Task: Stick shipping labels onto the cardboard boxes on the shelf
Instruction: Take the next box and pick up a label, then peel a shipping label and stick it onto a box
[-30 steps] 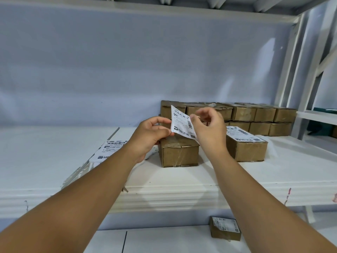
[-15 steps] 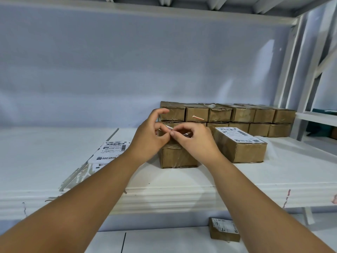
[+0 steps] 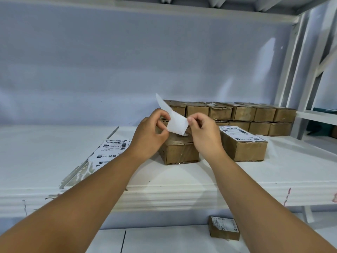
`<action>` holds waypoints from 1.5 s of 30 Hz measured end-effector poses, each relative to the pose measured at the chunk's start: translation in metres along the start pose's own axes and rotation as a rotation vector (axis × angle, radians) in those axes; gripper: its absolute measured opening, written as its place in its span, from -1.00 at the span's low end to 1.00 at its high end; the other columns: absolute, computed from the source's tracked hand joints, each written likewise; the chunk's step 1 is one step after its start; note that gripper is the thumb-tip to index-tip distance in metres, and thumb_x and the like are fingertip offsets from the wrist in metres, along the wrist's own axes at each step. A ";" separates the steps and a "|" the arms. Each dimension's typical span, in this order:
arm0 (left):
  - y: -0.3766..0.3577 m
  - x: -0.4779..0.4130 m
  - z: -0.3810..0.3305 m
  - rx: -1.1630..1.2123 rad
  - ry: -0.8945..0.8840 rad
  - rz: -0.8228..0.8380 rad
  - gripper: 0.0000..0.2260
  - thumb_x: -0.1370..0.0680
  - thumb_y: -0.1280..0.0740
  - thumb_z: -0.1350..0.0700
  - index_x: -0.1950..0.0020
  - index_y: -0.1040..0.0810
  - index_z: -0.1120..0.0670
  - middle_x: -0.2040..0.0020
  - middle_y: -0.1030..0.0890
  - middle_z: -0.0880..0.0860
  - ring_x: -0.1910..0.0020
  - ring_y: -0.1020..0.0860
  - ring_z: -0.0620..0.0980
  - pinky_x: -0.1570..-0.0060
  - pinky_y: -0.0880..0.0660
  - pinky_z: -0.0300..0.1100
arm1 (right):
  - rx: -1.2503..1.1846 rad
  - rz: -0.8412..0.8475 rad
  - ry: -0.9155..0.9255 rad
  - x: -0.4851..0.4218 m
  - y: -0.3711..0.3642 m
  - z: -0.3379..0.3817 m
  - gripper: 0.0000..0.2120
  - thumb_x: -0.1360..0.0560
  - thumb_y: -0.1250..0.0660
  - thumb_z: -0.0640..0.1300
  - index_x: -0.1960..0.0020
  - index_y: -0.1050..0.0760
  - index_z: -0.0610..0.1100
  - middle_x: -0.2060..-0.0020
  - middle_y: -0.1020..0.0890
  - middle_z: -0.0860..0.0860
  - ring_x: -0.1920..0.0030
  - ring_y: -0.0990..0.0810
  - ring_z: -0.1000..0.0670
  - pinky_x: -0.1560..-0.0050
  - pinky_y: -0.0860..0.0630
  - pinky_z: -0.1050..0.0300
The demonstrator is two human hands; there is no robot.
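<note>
A brown cardboard box (image 3: 180, 153) sits on the white shelf (image 3: 182, 179) right in front of me. Just above it both hands hold a white shipping label (image 3: 176, 123), its blank side toward me and one strip curling upward. My left hand (image 3: 152, 133) pinches the label's left part. My right hand (image 3: 202, 132) pinches its right edge between thumb and forefinger. To the right stands a second box (image 3: 244, 147) with a printed label on its top.
A loose pile of printed labels (image 3: 109, 150) lies on the shelf at the left. Several plain boxes (image 3: 242, 114) are stacked in two rows against the back wall. A labelled box (image 3: 224, 228) rests on the lower level below the shelf edge.
A second ago the label was held upright with its print toward me. Then both hands dropped onto the box top. Now they have lifted, and the label's blank side shows, partly peeled apart.
</note>
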State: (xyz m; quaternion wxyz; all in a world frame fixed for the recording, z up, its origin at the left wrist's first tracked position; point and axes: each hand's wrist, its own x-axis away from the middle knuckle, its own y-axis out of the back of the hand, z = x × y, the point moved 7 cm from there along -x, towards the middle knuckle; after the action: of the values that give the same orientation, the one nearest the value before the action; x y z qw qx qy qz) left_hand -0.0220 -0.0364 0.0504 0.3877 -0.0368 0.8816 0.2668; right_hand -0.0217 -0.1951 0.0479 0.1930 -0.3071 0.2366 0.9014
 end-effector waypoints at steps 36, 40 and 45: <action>0.003 -0.008 0.037 0.339 0.366 -0.090 -0.87 -0.55 -0.30 0.18 0.19 -0.46 0.05 0.18 -0.61 0.03 0.11 -0.61 0.09 -0.04 -0.55 0.01 | -0.337 -0.098 -0.173 0.001 0.009 -0.008 -0.79 -0.63 -0.15 -0.15 0.15 -0.46 -0.03 0.29 -0.57 0.07 0.52 -0.53 0.15 0.34 -0.41 0.22; 0.014 -0.007 0.043 0.249 0.409 -0.217 -0.92 -0.56 -0.25 0.17 0.13 -0.44 0.09 0.24 -0.55 0.03 0.52 -0.46 -0.16 0.51 -0.34 -0.38 | -0.446 -0.199 -0.316 0.003 0.016 -0.021 -0.82 -0.65 -0.08 -0.15 0.02 -0.44 -0.13 0.35 -0.50 0.02 0.55 -0.54 0.17 0.52 -0.42 0.35; 0.024 -0.004 0.050 0.390 0.463 -0.365 -0.89 -0.60 -0.12 0.23 0.00 -0.42 0.08 0.16 -0.53 0.01 0.56 -0.53 -0.16 0.53 -0.43 -0.33 | -0.465 -0.261 -0.346 0.004 0.021 -0.026 -0.82 -0.66 -0.06 -0.15 -0.03 -0.42 -0.15 0.43 -0.55 0.03 0.51 -0.59 0.14 0.51 -0.45 0.34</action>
State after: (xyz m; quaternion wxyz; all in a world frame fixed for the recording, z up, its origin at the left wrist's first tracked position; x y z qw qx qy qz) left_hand 0.0068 0.0087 0.0361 0.2186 -0.1786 0.9593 0.0044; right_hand -0.0228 -0.2251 0.0340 0.2689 -0.2128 -0.0537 0.9378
